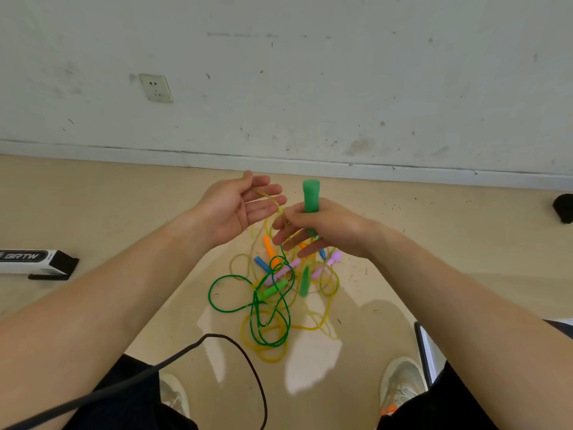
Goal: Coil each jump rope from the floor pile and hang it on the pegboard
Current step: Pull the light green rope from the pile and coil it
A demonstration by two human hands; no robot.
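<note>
**Rope teased from floor pile; coiling not yet begun**

Head view: R hand (325, 228) grips a green handle (311, 197) upright, and its green cord (231, 308) runs down into the tangled pile (279, 283) on the floor (93, 197). L hand (235, 209) lies wide, palm up, w/ a yellow cord (266, 195) draped over its straight fingers. Pegboard not in view. Next, prob.: shed the yellow strand, lift green clear w/o dragging the others, then start loops.

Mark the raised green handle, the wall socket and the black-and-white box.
green handle (311, 195): head view, on its upper shaft.
wall socket (156, 87): head view, middle of its faceplate.
black-and-white box (28, 265): head view, on its white side face.
</note>
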